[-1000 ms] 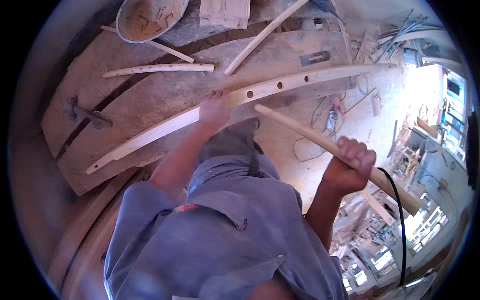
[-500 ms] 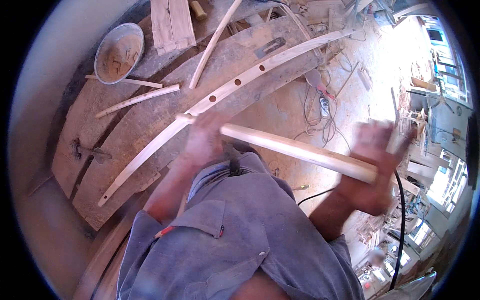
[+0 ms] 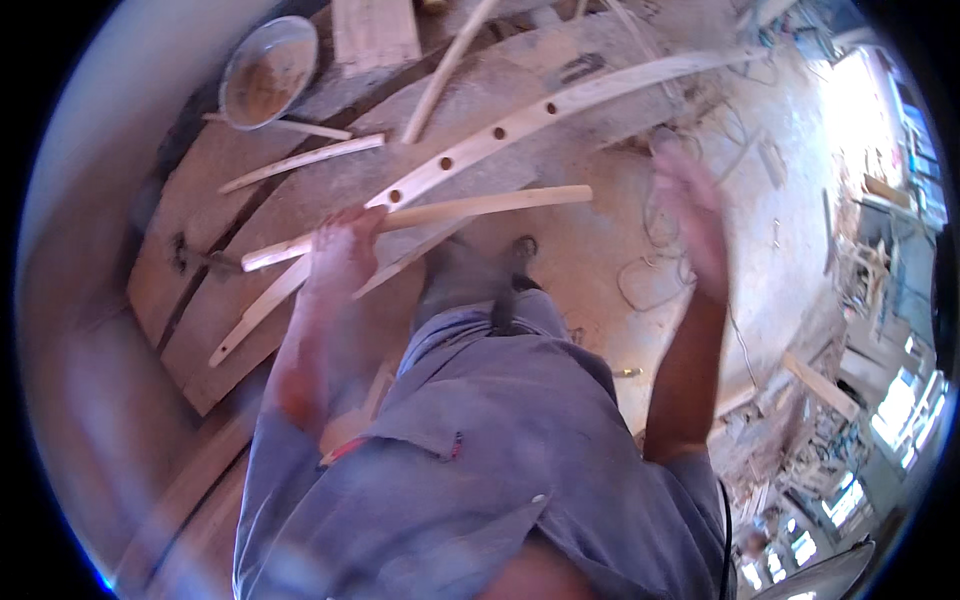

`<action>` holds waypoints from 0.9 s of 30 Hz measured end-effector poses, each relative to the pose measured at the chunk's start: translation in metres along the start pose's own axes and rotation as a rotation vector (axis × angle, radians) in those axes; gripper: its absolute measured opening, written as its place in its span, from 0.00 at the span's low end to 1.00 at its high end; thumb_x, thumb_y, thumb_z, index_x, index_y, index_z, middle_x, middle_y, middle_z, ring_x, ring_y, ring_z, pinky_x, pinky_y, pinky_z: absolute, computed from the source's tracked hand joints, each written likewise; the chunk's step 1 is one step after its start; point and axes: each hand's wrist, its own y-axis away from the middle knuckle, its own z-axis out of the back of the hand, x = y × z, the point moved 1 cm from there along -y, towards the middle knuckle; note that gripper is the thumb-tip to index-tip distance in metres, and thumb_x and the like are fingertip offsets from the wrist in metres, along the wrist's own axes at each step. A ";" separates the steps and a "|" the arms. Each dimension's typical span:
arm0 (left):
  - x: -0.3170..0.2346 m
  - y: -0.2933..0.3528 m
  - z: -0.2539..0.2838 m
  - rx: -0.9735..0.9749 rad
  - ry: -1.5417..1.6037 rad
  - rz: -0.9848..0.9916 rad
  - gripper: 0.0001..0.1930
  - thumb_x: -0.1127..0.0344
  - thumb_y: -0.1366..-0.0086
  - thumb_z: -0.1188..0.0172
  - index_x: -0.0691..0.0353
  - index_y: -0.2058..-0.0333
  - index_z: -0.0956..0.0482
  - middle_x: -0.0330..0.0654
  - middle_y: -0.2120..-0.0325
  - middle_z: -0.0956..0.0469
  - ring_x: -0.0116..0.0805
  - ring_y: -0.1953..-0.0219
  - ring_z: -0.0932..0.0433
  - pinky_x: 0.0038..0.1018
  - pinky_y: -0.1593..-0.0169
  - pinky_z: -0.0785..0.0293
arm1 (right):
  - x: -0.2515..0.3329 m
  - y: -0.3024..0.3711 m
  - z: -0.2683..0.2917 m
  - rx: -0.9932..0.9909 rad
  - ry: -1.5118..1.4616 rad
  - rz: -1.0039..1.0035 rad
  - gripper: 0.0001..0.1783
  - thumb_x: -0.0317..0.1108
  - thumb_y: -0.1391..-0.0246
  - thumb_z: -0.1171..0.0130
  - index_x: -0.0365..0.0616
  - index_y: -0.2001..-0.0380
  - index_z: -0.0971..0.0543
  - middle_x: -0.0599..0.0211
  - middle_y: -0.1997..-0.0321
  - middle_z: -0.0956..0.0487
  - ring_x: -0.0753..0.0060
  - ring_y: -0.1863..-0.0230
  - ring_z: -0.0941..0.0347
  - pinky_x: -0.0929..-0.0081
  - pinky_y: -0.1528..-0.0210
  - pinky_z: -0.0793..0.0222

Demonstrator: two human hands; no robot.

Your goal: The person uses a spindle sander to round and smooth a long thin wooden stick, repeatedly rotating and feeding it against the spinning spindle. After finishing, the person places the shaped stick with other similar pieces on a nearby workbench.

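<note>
My left hand (image 3: 345, 245) is closed around a pale wooden rod (image 3: 490, 204), which lies slantwise over a long curved wooden rail (image 3: 620, 82). Several round holes run along that rail, and it rests across the workbench. Whether rod and rail touch, I cannot tell. To the right, my right hand (image 3: 692, 215) is raised off the rod, empty, its fingers stretched out and somewhat blurred.
A round metal bowl (image 3: 270, 75) with brown contents stands at the back left of the worn bench (image 3: 190, 310). Thin wooden sticks (image 3: 305, 163) and a wide board (image 3: 375, 35) lie nearby. Cables (image 3: 650, 285) trail over the floor at right, by wood scraps.
My right hand has let go of the rod and moved up. My left hand has shifted left and lower, swinging the rod over the rail. The view has shifted slightly.
</note>
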 end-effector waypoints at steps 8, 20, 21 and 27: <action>0.003 0.025 -0.017 0.236 0.362 0.330 0.17 0.74 0.37 0.41 0.62 0.49 0.18 0.50 0.60 0.16 0.47 0.54 0.17 0.40 0.47 0.25 | -0.062 0.026 -0.074 0.324 -0.487 -0.377 0.30 0.22 0.44 0.39 0.36 0.37 0.28 0.56 0.44 0.21 0.63 0.52 0.20 0.71 0.54 0.25; 0.039 0.091 -0.072 0.885 1.347 0.476 0.21 0.59 0.43 0.25 0.70 0.58 0.18 0.49 0.71 0.15 0.39 0.68 0.15 0.32 0.62 0.18 | -0.022 0.042 -0.105 0.517 -0.957 -0.266 0.17 0.19 0.44 0.37 0.34 0.50 0.19 0.64 0.60 0.19 0.76 0.66 0.26 0.79 0.64 0.30; 0.037 0.094 -0.073 0.908 1.391 0.480 0.21 0.57 0.41 0.26 0.68 0.58 0.18 0.46 0.71 0.15 0.36 0.68 0.16 0.30 0.62 0.19 | -0.021 0.043 -0.108 0.510 -0.909 -0.259 0.17 0.20 0.44 0.37 0.35 0.50 0.19 0.64 0.60 0.19 0.76 0.65 0.26 0.79 0.64 0.30; 0.010 0.070 -0.066 0.673 1.394 0.417 0.25 0.44 0.35 0.33 0.64 0.65 0.22 0.42 0.75 0.19 0.30 0.73 0.19 0.26 0.70 0.24 | -0.015 0.061 -0.138 0.398 -0.743 -0.336 0.21 0.27 0.42 0.34 0.37 0.45 0.23 0.68 0.59 0.20 0.75 0.62 0.23 0.79 0.62 0.29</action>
